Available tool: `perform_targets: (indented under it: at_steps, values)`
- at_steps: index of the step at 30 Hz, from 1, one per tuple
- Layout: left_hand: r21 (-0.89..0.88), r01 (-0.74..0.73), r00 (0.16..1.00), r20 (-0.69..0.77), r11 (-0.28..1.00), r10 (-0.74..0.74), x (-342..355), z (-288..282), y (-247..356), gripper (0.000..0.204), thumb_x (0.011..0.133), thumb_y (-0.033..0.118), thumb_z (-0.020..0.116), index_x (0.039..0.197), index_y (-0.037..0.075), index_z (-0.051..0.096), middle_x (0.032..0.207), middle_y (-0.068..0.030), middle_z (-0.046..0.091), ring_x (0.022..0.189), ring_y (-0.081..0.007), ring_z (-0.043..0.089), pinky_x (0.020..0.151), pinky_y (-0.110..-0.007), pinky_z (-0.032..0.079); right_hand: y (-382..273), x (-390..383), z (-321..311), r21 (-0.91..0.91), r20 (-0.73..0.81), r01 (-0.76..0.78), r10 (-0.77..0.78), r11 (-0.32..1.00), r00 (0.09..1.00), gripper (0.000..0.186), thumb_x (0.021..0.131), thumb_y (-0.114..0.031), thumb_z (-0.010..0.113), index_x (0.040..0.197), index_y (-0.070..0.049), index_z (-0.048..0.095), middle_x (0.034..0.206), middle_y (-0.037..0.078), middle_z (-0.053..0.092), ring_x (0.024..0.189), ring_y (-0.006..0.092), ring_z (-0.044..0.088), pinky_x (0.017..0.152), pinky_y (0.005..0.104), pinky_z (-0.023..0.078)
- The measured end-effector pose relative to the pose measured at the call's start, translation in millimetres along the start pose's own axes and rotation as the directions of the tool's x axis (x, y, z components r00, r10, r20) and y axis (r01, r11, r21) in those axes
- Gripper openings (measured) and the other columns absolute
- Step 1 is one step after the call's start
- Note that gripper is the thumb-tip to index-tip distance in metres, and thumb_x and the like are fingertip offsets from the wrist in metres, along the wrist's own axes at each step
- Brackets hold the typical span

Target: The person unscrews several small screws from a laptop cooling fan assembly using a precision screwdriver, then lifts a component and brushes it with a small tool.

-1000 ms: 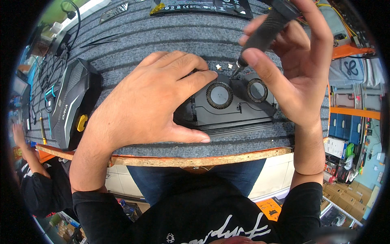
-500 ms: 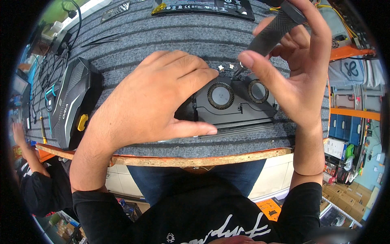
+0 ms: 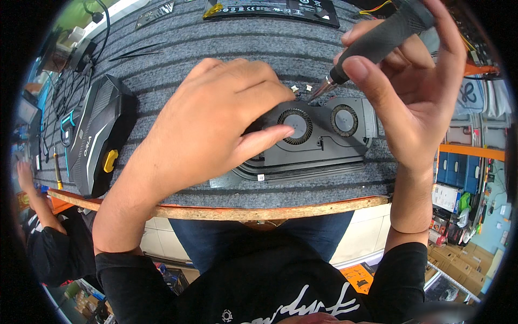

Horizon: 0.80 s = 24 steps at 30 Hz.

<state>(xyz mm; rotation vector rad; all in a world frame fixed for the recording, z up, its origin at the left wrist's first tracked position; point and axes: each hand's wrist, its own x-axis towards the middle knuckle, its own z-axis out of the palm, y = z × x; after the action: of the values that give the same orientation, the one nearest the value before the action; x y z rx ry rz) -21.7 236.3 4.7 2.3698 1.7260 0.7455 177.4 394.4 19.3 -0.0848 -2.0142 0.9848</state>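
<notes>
A dark grey laptop cooling module with two round fans point(image 3: 342, 144) lies on the ribbed mat in front of me. My left hand point(image 3: 208, 116) is closed over its left end, with the thumb across the left fan and the fingertips at the far edge, partly hidden. In my right hand point(image 3: 413, 108) is a screwdriver point(image 3: 375, 48) with a thick black grip, slanting down to the left. Its tip meets the far edge of the module, between the fans. Two tiny white connectors point(image 3: 309, 87) sit just beyond that edge.
A flat black battery point(image 3: 270, 13) lies at the far side. Thin black tweezers point(image 3: 137, 53) rest at the far left, near cables. A black case with a yellow latch point(image 3: 109, 161) stands left. The wooden table edge point(image 3: 270, 214) runs nearest me. Another person's hand point(image 3: 25, 175) shows far left.
My left thumb has moved up from the module's near part onto the left fan. My right hand and the screwdriver's grip have shifted right, leaving the right fan more exposed.
</notes>
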Motion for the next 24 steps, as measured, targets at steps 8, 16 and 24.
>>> perform_targets:
  at_steps: [8, 16, 24]
  values:
    - [0.048, -0.001, 1.000, 0.026, 0.999, 0.000, -4.0, 1.9, -2.9, 0.051, 0.080, 0.038, 0.087, 0.118, 0.008, 0.072, 0.116, -0.0076, 0.069, 0.116, -0.0283, 0.065, 0.100, -0.041, 0.045, 14.5, -10.5, -5.0, 0.058, 0.044, -0.054, 0.051, 0.997, 0.998, 0.090, 0.089, 0.011, 0.076, 0.160, 0.001, 0.022, 0.104, 0.014, 0.070, 0.092, 0.0138, 0.069, 0.077, 0.0257, 0.055]
    - [0.055, 0.001, 1.000, 0.015, 0.999, -0.002, -4.2, 1.6, -4.0, 0.051, 0.080, 0.038, 0.087, 0.118, 0.008, 0.072, 0.117, -0.0079, 0.069, 0.117, -0.0284, 0.065, 0.100, -0.041, 0.045, -19.9, 2.1, 13.9, -0.282, -0.054, -0.143, 0.133, 0.949, 0.990, 0.089, 0.089, 0.011, 0.076, 0.159, 0.001, 0.023, 0.108, 0.015, 0.069, 0.092, 0.0138, 0.069, 0.077, 0.0251, 0.055]
    - [0.060, -0.001, 0.999, 0.051, 0.998, -0.002, -4.2, 0.0, -2.4, 0.056, 0.078, 0.042, 0.088, 0.119, 0.008, 0.072, 0.117, -0.0072, 0.069, 0.114, -0.0273, 0.065, 0.100, -0.040, 0.045, 14.9, -10.0, -4.6, 0.035, 0.073, -0.051, 0.048, 0.998, 0.996, 0.089, 0.089, 0.010, 0.077, 0.159, 0.000, 0.024, 0.107, 0.015, 0.069, 0.090, 0.0135, 0.069, 0.074, 0.0244, 0.054]
